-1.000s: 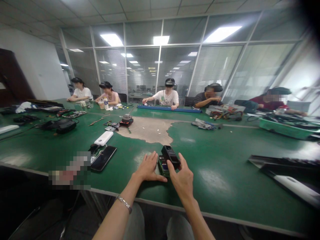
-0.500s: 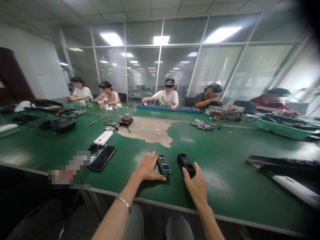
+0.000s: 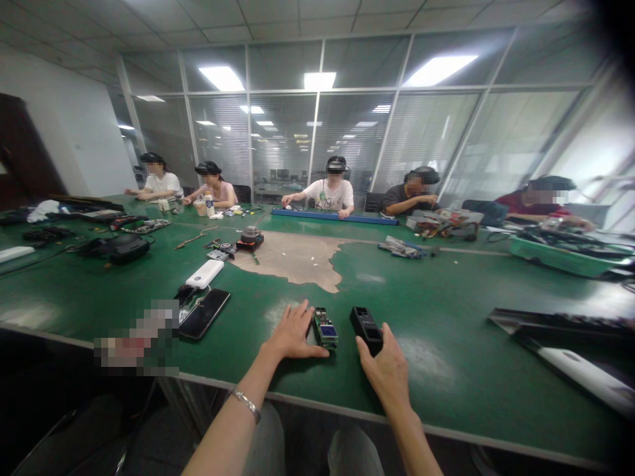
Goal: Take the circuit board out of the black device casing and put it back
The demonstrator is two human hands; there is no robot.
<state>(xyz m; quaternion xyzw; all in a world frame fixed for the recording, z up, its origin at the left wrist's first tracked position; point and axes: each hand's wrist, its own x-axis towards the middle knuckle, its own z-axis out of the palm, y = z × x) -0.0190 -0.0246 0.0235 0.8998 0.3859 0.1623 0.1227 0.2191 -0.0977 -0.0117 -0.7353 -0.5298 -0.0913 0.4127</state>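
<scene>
My left hand (image 3: 292, 334) rests on the green table with fingers spread, its thumb reaching along the near end of a small circuit board (image 3: 326, 330). The board carries a small bluish screen and lies beside the fingers. To its right is a long black plastic case (image 3: 366, 325) with openings in its upper face, lying on the table. My right hand (image 3: 387, 360) is around the case's near end, thumb at the left side and fingers at the right. Part of that end is hidden by the hand.
A black phone (image 3: 205, 313) and a white power bank (image 3: 205, 273) lie to the left. At the right are a dark metal frame (image 3: 506, 317) and a green basket (image 3: 550, 256) of cables. Several people sit across the table, one at a long blue bar (image 3: 342, 217).
The black case has shifted slightly left and sits flatter, and my right hand has moved left with it. My left hand and the circuit board have stayed nearly still.
</scene>
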